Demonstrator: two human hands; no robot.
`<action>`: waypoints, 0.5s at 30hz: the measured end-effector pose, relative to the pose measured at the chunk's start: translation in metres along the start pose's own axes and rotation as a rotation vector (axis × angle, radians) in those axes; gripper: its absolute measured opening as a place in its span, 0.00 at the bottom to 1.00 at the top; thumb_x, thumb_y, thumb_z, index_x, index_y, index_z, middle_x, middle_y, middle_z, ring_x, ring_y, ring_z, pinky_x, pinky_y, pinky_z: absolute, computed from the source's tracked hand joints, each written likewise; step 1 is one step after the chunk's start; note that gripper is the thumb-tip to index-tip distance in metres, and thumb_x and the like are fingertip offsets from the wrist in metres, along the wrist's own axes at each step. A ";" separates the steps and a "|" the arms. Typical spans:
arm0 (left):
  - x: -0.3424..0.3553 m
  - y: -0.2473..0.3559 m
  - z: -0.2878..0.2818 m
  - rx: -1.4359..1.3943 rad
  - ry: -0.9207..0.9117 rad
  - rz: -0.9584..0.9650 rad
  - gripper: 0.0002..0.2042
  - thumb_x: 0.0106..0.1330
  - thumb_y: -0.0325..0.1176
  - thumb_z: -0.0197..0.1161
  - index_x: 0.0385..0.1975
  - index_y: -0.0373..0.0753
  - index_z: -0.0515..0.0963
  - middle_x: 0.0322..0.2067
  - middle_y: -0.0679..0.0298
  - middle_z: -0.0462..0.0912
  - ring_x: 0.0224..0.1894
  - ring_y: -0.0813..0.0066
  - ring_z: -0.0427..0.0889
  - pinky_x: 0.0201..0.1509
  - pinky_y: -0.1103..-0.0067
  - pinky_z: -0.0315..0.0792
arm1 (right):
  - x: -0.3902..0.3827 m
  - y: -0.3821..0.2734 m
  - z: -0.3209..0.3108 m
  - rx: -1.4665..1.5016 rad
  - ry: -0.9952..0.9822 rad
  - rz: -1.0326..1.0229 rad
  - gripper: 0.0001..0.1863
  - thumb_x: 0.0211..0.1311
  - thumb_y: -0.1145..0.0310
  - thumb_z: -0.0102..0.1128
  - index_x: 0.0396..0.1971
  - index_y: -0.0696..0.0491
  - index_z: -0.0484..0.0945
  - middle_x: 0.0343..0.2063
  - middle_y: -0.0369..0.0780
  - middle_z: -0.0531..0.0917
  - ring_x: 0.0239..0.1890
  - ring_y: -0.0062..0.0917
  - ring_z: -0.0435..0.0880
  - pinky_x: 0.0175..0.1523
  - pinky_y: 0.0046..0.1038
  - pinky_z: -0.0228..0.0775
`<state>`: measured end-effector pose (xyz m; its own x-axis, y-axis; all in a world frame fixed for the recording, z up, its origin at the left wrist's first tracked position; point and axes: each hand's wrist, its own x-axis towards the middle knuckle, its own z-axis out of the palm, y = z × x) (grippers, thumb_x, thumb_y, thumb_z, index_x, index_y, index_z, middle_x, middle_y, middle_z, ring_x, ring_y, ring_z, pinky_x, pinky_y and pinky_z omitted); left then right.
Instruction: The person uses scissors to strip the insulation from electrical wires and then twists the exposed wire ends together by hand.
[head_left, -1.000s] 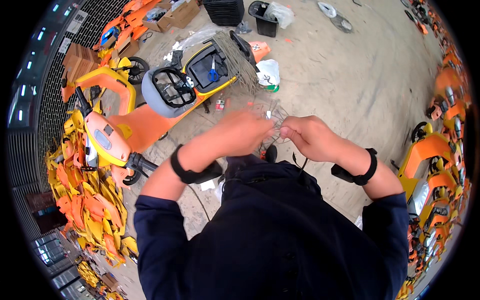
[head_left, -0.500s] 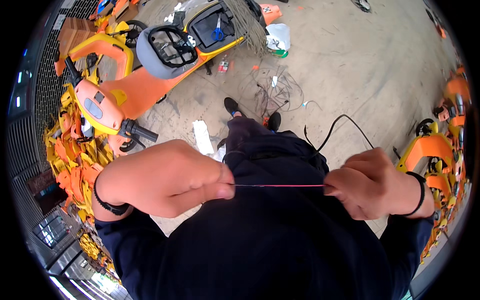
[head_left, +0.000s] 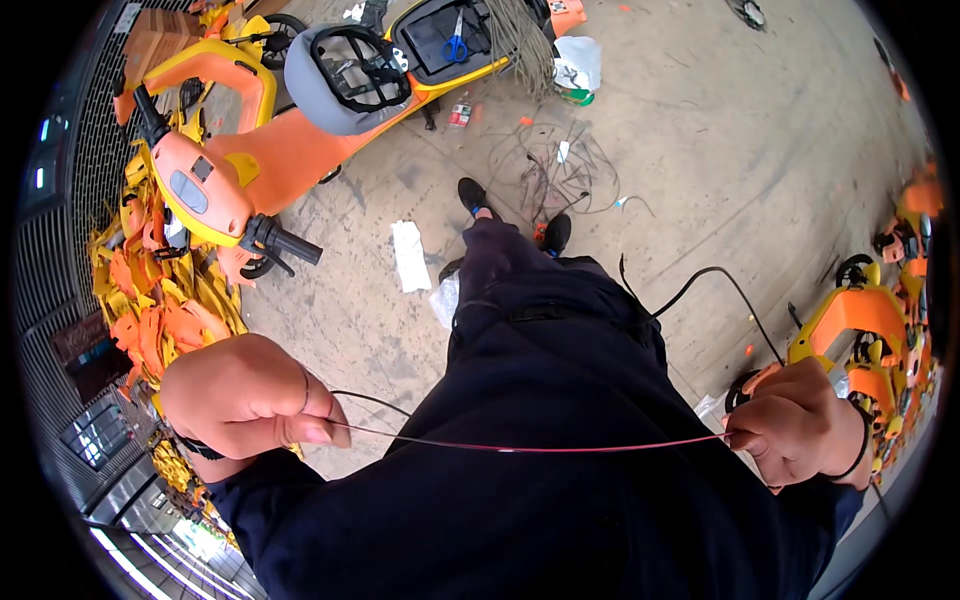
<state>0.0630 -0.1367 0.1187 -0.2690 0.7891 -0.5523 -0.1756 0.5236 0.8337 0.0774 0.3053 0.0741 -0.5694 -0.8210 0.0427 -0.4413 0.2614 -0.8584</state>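
Note:
A thin reddish wire (head_left: 600,447) stretches in a shallow sag across the front of my dark clothing. My left hand (head_left: 255,395) pinches one end at the lower left; a darker strand (head_left: 372,398) also runs out from its fingers. My right hand (head_left: 795,425) is closed on the wire at the lower right, and a black cable (head_left: 710,270) arches up from near it toward my waist.
An orange-yellow scooter (head_left: 290,160) stands upper left, with scissors (head_left: 455,45) and cords (head_left: 520,50) on its rear. Tangled wires (head_left: 560,170), white paper (head_left: 410,255) and bags (head_left: 578,60) lie on the floor. Scooter panels (head_left: 160,310) pile at left; more scooters (head_left: 850,320) line the right.
My hands were close together at mid-height; they have moved down and apart, the left leftward and the right rightward, with a longer length of wire showing between them.

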 end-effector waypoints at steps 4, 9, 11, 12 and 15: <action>-0.017 -0.013 0.001 -0.062 0.018 0.017 0.08 0.69 0.29 0.57 0.36 0.31 0.80 0.33 0.58 0.85 0.32 0.62 0.85 0.34 0.77 0.76 | -0.012 0.002 -0.004 0.047 -0.028 0.057 0.05 0.58 0.73 0.63 0.25 0.55 0.77 0.13 0.33 0.75 0.11 0.24 0.75 0.14 0.24 0.64; -0.054 -0.043 0.001 -0.158 0.200 0.039 0.13 0.68 0.37 0.60 0.30 0.31 0.82 0.25 0.58 0.85 0.25 0.66 0.85 0.30 0.78 0.76 | -0.030 0.000 -0.010 0.080 -0.041 0.204 0.03 0.57 0.74 0.63 0.25 0.54 0.78 0.17 0.34 0.79 0.15 0.28 0.79 0.19 0.26 0.67; -0.075 -0.049 0.012 -0.151 0.362 -0.027 0.17 0.68 0.41 0.61 0.27 0.31 0.82 0.22 0.58 0.84 0.22 0.68 0.83 0.27 0.79 0.74 | -0.038 0.006 -0.021 0.018 -0.039 0.241 0.04 0.57 0.72 0.63 0.24 0.53 0.79 0.18 0.35 0.79 0.16 0.29 0.80 0.21 0.27 0.68; -0.086 -0.059 0.009 -0.131 0.489 -0.072 0.20 0.67 0.45 0.61 0.25 0.30 0.82 0.19 0.59 0.83 0.19 0.71 0.82 0.24 0.80 0.72 | -0.042 0.001 -0.022 -0.058 -0.012 0.311 0.05 0.57 0.71 0.63 0.23 0.52 0.79 0.18 0.36 0.80 0.18 0.30 0.80 0.24 0.28 0.69; -0.133 -0.080 0.024 -0.209 0.835 -0.191 0.26 0.63 0.52 0.63 0.19 0.29 0.79 0.11 0.67 0.74 0.12 0.82 0.66 0.17 0.83 0.55 | -0.082 0.032 -0.042 -0.103 0.277 0.537 0.19 0.66 0.59 0.53 0.19 0.55 0.74 0.16 0.37 0.77 0.17 0.28 0.77 0.24 0.27 0.63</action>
<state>0.1354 -0.2757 0.1254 -0.8074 0.1588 -0.5682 -0.4359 0.4886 0.7559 0.0808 0.4024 0.0649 -0.8838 -0.4024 -0.2388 -0.0999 0.6608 -0.7439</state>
